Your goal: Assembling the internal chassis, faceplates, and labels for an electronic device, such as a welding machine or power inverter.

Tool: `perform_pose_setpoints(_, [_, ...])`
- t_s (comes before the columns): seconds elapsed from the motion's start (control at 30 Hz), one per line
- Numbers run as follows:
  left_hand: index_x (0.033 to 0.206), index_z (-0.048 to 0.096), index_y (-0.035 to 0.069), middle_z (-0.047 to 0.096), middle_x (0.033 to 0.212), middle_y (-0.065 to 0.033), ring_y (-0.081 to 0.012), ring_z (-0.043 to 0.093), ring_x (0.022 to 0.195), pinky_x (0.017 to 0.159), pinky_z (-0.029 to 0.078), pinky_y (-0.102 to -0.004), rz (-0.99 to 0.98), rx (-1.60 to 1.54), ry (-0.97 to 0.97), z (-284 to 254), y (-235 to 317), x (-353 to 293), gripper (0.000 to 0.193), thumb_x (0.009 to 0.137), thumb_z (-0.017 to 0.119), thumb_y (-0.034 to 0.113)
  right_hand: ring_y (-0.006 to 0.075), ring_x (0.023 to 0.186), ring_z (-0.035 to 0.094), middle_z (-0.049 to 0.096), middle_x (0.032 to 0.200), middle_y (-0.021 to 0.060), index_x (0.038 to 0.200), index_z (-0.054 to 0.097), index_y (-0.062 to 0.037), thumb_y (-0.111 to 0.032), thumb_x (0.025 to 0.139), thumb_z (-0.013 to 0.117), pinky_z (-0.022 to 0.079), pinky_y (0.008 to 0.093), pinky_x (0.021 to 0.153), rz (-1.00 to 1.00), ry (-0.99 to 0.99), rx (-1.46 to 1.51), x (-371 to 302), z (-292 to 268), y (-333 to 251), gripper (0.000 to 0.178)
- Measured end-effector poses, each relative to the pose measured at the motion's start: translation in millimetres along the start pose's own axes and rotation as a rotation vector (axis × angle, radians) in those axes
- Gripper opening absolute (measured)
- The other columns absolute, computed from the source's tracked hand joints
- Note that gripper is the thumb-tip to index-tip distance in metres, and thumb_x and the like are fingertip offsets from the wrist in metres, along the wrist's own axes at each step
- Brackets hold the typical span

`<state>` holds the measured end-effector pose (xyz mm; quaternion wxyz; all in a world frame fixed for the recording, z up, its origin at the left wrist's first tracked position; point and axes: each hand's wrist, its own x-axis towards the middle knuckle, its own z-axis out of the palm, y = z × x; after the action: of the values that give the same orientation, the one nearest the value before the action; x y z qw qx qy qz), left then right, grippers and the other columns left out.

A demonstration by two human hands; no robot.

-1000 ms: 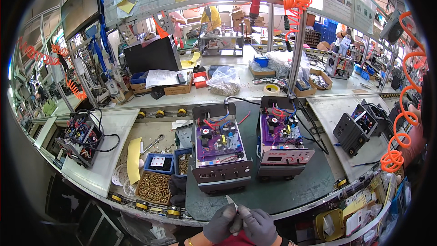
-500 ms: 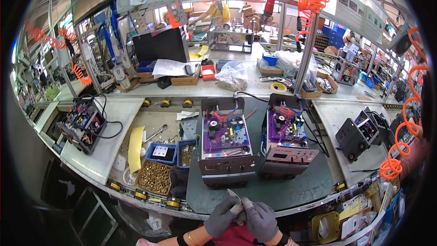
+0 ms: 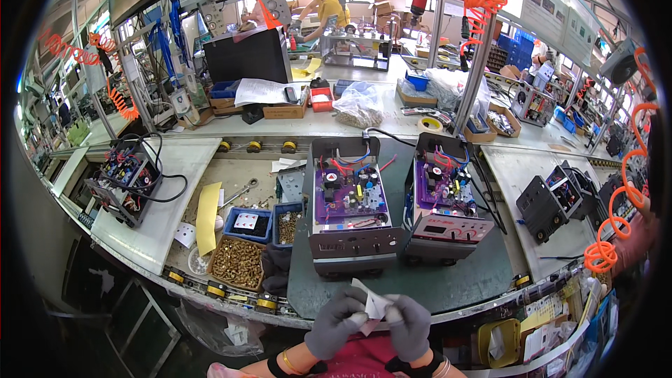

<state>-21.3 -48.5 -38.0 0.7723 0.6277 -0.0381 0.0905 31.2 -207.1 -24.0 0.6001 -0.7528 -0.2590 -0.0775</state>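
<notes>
Both my hands wear grey gloves with bare fingertips and meet at the front edge of the green work board (image 3: 455,285). Between them is a small white piece of paper (image 3: 376,303), possibly a label sheet, bent upward. My left hand (image 3: 336,324) pinches its left side, and my right hand (image 3: 409,325) grips its right side. Just beyond stand two uncased electronic units with dark front panels, a left unit (image 3: 353,241) and a right unit (image 3: 448,231). Purple circuit boards, red and blue wires and several components show on top of each.
Left of the board are a box of brass-coloured fittings (image 3: 236,263), a blue tray (image 3: 248,225), a dark cloth (image 3: 276,266) and a yellow sheet (image 3: 208,218). More units stand on the left (image 3: 124,180) and right (image 3: 542,206). An orange coiled hose (image 3: 600,257) hangs at right.
The white paper has come up and spread open between my fingers, showing more of its face. My hands have moved slightly apart, and the view has shifted a little.
</notes>
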Motion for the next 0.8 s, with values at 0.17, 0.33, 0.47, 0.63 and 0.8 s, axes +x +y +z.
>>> perform_pose_setpoints(0.17, [0.080, 0.054, 0.002, 0.053, 0.116, -0.0157, -0.0296, 0.053, 0.107, 0.100, 0.038, -0.0451, -0.006, -0.854, 0.274, -26, 17, 12, 0.010, 0.075, 0.053, 0.011, 0.0179, 0.074, 0.059, 0.061, 0.086, 0.0070, 0.098, 0.059, -0.0014, -0.014, 0.086, 0.056, 0.049, 0.0294, 0.062, 0.543, 0.570, 0.734, 9, -17, 60, 0.018])
perform_pose_setpoints(0.33, [0.088, 0.051, -0.001, 0.055, 0.106, -0.0162, -0.0306, 0.054, 0.105, 0.100, 0.040, -0.0479, 0.336, -0.969, 0.446, -78, 40, 15, 0.013, 0.077, 0.049, 0.005, 0.0169, 0.074, 0.060, 0.063, 0.084, 0.0058, 0.092, 0.059, -0.0023, -0.014, 0.088, 0.053, 0.048, 0.0295, 0.059, 0.402, 0.746, 0.660, 4, -53, 70, 0.014])
perform_pose_setpoints(0.47, [0.081, 0.046, 0.006, 0.059, 0.086, -0.0135, -0.0106, 0.052, 0.056, 0.048, 0.043, -0.0209, 0.318, -0.096, 0.318, -72, 57, 14, 0.004, 0.085, 0.048, 0.006, 0.0116, 0.066, 0.056, 0.062, 0.080, 0.0038, 0.093, 0.061, 0.0011, -0.007, 0.088, 0.051, 0.045, 0.0254, 0.058, 0.168, 0.651, -0.041, 7, -54, 32, 0.013])
perform_pose_setpoints(0.63, [0.096, 0.057, 0.001, 0.058, 0.079, -0.0066, -0.0132, 0.055, 0.071, 0.061, 0.044, -0.0269, -0.092, 0.241, -0.052, -14, 63, 11, 0.015, 0.090, 0.053, 0.015, 0.0185, 0.068, 0.062, 0.065, 0.085, 0.0059, 0.098, 0.062, -0.0060, -0.004, 0.075, 0.061, 0.049, 0.0282, 0.060, -0.578, 0.225, -0.599, 22, -32, -10, 0.023])
perform_pose_setpoints(0.8, [0.081, 0.058, -0.001, 0.052, 0.069, -0.0101, -0.0157, 0.050, 0.064, 0.058, 0.041, -0.0302, 0.090, 0.540, 0.007, -14, 49, 13, 0.017, 0.088, 0.057, 0.014, 0.0189, 0.089, 0.063, 0.064, 0.102, 0.0086, 0.104, 0.062, -0.0083, -0.012, 0.074, 0.063, 0.050, 0.0301, 0.073, -0.725, -0.170, -0.672, 15, -4, -30, 0.030])
